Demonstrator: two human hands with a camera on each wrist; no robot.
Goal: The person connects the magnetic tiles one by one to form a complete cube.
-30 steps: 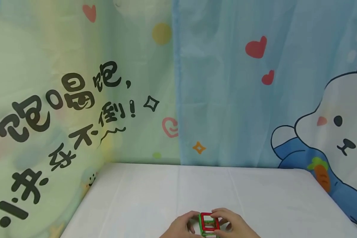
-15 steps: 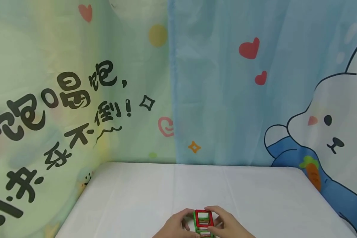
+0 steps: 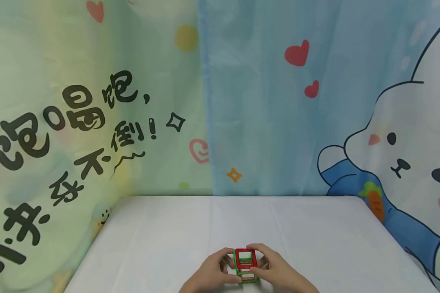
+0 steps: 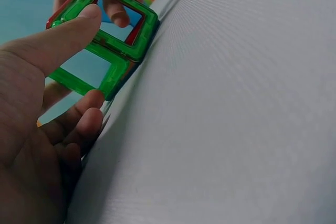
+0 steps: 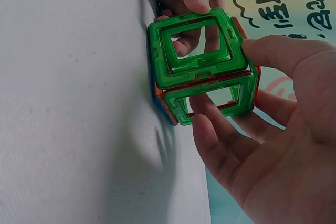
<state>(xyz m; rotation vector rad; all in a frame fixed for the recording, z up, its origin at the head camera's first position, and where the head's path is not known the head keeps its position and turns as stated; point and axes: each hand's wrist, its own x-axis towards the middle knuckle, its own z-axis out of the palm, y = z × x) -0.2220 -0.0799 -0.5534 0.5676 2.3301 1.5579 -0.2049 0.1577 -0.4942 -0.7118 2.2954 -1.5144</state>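
A small box-shaped block built of magnetic tiles (image 3: 246, 267) is between my two hands at the near part of the table. Its open square frames are red on top and green on the sides. In the right wrist view, blue and orange tiles show along the base of the block (image 5: 184, 81), which sits at the white surface. My left hand (image 3: 210, 272) grips the left side, thumb on a green tile (image 4: 123, 48) in the left wrist view. From the right, my right hand (image 3: 278, 272) holds it with thumb and fingers. Some of the far faces are hidden.
A white-covered table (image 3: 161, 228) stretches out ahead of the hands. Behind it hangs a printed curtain (image 3: 249, 134) with hearts, dark lettering at the left and a white cartoon animal (image 3: 374, 175) at the right.
The view has shifted, so hands, block and backdrop appear further left, and the hands and block higher in the frame. Both hands keep their hold on the block throughout.
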